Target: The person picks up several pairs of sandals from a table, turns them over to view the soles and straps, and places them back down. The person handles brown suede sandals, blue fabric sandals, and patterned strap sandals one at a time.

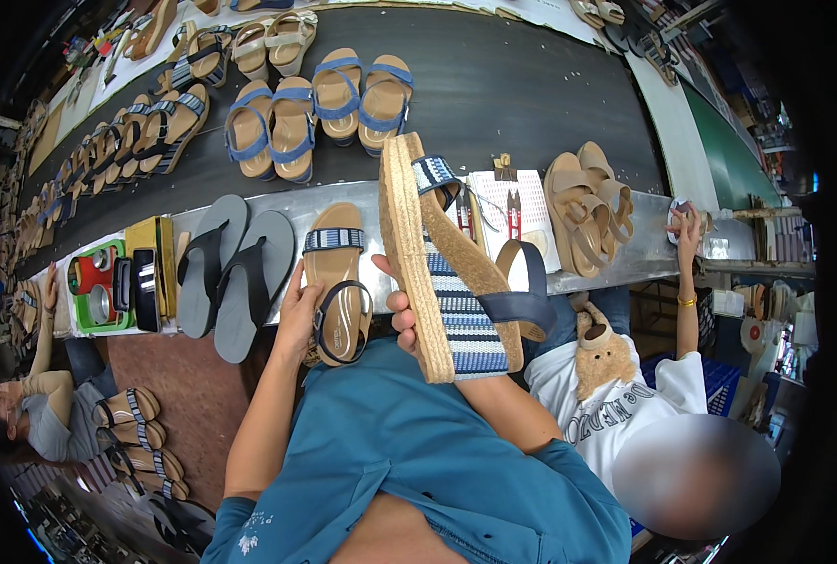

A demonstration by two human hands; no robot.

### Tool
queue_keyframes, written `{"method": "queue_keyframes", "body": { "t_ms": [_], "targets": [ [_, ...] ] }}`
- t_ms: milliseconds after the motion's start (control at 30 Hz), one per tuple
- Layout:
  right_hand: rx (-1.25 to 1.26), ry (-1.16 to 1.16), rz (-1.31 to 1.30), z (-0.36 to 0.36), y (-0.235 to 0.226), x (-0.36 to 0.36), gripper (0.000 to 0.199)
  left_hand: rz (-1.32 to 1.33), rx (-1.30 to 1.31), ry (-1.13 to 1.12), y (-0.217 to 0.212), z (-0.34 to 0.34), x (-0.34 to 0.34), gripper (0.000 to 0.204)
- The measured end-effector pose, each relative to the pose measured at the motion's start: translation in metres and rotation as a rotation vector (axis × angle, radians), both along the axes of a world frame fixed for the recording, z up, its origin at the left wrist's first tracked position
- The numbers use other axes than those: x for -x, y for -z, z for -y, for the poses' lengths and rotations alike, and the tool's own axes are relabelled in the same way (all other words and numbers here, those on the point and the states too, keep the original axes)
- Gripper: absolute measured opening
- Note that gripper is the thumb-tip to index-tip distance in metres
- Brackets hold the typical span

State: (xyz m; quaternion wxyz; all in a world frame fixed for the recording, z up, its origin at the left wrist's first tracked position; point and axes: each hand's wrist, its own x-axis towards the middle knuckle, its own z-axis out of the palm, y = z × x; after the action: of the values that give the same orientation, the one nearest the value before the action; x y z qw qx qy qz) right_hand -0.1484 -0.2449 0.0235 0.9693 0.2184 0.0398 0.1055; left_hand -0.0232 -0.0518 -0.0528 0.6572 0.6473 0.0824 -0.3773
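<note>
Right hand (402,315): grips a wedge sandal (456,273) by its rope-wrapped sole, thumb on the near edge and the other fingers hidden behind; the shoe stands on its side, striped heel toward the body, navy ankle strap hanging loose to the right.
Left hand (298,315): fingers curled round the heel end of a second sandal (336,282), which lies flat on the metal bench edge (277,209) just left of the raised shoe.
Beyond the left hand: a pair of grey flip-flops (230,273), then a green tray (94,287) of small tins.
Beyond the right hand: a white cloth with small cutters (512,211), and a pair of tan sandals (587,211).
Further off: a dark conveyor belt (493,94) carrying pairs of blue-strapped sandals.
Risk: the raised shoe is held by one edge only, so it could twist out of the grip; its dangling strap could snag the cutters.
</note>
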Motion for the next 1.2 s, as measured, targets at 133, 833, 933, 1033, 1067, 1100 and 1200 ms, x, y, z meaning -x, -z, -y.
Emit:
{"method": "queue_keyframes", "body": {
  "t_ms": [133, 833, 933, 1033, 1067, 1100, 1200],
  "targets": [
    [-0.008, -0.012, -0.014, -0.002, 0.002, 0.000, 0.081, -0.129, 0.178, -0.029, 0.004, -0.007, -0.015, 0.059],
    [0.304, -0.148, -0.063, -0.012, -0.011, -0.004, 0.071, -0.947, 1.204, 0.041, -0.085, -0.033, 0.004, 0.076],
    [0.352, -0.165, -0.034, -0.009, -0.015, 0.001, 0.075, -0.865, 1.155, 0.115, -0.084, -0.039, 0.002, 0.075],
    [0.389, -0.181, -0.027, -0.007, -0.020, 0.002, 0.079, -0.700, 1.114, 0.079, -0.091, -0.038, 0.000, 0.079],
    [0.390, -0.188, -0.005, -0.005, -0.018, 0.003, 0.080, -0.702, 1.085, 0.063, -0.090, -0.041, 0.000, 0.077],
    [0.389, -0.197, 0.014, -0.002, -0.016, 0.003, 0.080, -0.705, 1.057, 0.048, -0.089, -0.045, 0.001, 0.075],
    [0.541, -0.200, 0.012, 0.009, -0.014, 0.008, 0.082, -0.504, 0.892, 0.108, -0.080, -0.062, -0.005, 0.071]
  ]
}}
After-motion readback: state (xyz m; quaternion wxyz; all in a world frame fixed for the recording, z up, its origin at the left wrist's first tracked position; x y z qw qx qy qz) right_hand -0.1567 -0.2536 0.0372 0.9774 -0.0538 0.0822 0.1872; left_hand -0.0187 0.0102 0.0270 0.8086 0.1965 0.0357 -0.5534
